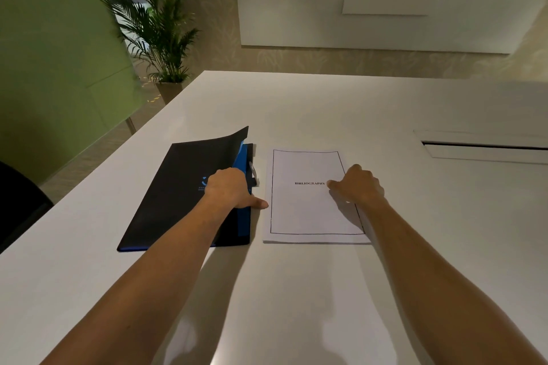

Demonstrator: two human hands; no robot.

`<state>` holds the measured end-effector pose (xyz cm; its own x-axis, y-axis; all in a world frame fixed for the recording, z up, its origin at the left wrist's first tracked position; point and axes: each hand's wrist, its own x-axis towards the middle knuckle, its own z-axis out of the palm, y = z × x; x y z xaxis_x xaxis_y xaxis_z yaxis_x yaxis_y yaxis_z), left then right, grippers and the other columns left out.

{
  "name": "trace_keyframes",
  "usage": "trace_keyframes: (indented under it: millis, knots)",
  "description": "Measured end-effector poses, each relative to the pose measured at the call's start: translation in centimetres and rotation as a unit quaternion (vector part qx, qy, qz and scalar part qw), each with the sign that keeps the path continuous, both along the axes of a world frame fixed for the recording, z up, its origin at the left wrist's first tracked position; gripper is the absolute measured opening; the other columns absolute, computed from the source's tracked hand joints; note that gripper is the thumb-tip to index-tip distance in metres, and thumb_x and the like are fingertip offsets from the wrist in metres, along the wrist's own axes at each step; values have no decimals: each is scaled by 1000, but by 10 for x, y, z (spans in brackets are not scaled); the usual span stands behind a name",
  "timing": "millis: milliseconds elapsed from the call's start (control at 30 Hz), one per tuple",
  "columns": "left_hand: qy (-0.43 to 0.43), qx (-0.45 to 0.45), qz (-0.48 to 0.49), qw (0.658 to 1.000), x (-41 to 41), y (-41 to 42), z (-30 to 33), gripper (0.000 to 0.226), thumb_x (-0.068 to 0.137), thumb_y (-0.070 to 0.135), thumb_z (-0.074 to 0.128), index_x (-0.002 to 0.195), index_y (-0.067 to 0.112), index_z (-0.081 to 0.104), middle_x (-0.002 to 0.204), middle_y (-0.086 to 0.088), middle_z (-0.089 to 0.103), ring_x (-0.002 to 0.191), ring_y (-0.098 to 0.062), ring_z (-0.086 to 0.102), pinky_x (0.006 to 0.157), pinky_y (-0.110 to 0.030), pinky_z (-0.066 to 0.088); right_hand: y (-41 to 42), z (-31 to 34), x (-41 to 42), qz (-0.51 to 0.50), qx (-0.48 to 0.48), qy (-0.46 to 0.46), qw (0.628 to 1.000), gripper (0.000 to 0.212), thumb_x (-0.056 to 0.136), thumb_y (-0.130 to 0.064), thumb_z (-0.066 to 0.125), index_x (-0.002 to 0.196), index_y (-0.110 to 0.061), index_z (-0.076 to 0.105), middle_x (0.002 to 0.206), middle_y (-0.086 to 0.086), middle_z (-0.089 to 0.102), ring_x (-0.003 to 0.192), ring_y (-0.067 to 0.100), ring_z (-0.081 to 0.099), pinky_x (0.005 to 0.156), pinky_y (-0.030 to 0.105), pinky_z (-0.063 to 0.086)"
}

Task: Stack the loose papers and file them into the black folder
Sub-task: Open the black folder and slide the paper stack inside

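Observation:
A black folder (175, 187) with a blue inner edge lies on the white table, left of centre. Its front cover curls up at the far right corner. My left hand (234, 188) grips the cover's right edge, thumb pointing right toward the papers. Just right of the folder lies a neat stack of white papers (308, 210); the top sheet has a black border and the word BIBLIOGRAPHY. My right hand (357, 185) rests on the stack's right side, fingers curled, fingertips pressing the top sheet. A metal clip shows at the folder's right edge.
The white table (296, 109) reaches far ahead and to the right. A cable slot (486, 147) is cut into it at the right. A potted palm (160, 35) stands beyond the table's left corner by a green wall. A dark chair (17, 201) sits at the left edge.

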<state>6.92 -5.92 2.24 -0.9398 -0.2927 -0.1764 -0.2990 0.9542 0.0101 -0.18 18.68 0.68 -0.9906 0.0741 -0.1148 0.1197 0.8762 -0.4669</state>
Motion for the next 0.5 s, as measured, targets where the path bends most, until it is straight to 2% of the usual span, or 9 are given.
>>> trace_keyframes:
  millis: [100, 200, 300, 333, 367, 400, 433, 467, 500]
  knots:
    - [2, -1, 1, 1000, 0, 0, 0, 71, 61, 78, 66, 80, 12, 50, 71, -1, 53, 62, -14, 53, 63, -27, 45, 3, 2, -4, -16, -44, -14, 999, 28, 82, -34, 63, 83, -7, 56, 84, 9, 63, 79, 30, 59, 69, 33, 43]
    - [-2, -1, 0, 1000, 1, 0, 1, 73, 62, 78, 65, 87, 11, 53, 73, -2, 54, 66, -14, 54, 64, -28, 45, 11, 4, -8, -49, -134, -30, 989, 27, 83, -25, 62, 67, -7, 51, 68, 8, 58, 60, 23, 53, 61, 29, 42]
    - [-2, 1, -1, 1000, 1, 0, 2, 74, 62, 78, 65, 92, 10, 55, 76, -2, 55, 69, -15, 57, 65, -28, 44, 14, 2, -9, -78, -232, -51, 968, 28, 77, -12, 56, 54, -9, 41, 41, 0, 48, 42, 20, 43, 49, 22, 31]
    - [-2, 2, -1, 1000, 1, 0, 2, 74, 63, 77, 65, 92, 10, 55, 76, -2, 55, 70, -15, 57, 66, -28, 44, 14, 0, -10, -80, -244, -55, 965, 26, 74, -10, 54, 53, -11, 38, 38, -1, 46, 39, 19, 41, 49, 21, 29]
    - [-3, 3, -2, 1000, 0, 0, 2, 74, 63, 77, 65, 93, 10, 55, 76, -2, 56, 70, -15, 57, 66, -28, 45, 12, 1, -8, -77, -241, -51, 966, 20, 73, -10, 53, 57, -11, 41, 45, 1, 50, 42, 20, 44, 50, 22, 31]
    - [-3, 5, -3, 1000, 0, 0, 2, 74, 63, 77, 65, 93, 10, 55, 77, -2, 56, 71, -15, 58, 66, -28, 45, 10, 2, -8, -68, -224, -50, 971, 11, 74, -11, 54, 65, -9, 48, 60, 5, 56, 53, 23, 51, 54, 25, 35]
    - [-3, 6, -3, 1000, 0, 0, 2, 75, 63, 77, 65, 93, 10, 55, 78, -2, 57, 72, -16, 58, 66, -28, 45, 8, 4, -7, -45, -199, -49, 978, 7, 78, -12, 56, 83, -7, 55, 80, 9, 60, 69, 27, 57, 61, 28, 40]
    - [-2, 8, -2, 1000, 0, 0, 1, 75, 63, 77, 65, 94, 10, 55, 79, -2, 57, 73, -16, 59, 67, -28, 45, 6, 4, -9, -29, -174, -58, 983, 24, 83, -14, 57, 105, -4, 55, 99, 13, 60, 86, 31, 59, 68, 30, 42]
    - [-2, 9, -2, 1000, 1, 1, 1, 74, 63, 77, 65, 94, 10, 54, 79, -2, 57, 73, -16, 59, 68, -29, 45, 4, 4, -9, -17, -157, -67, 985, 40, 86, -15, 57, 123, -3, 47, 113, 16, 58, 98, 33, 58, 73, 32, 41]
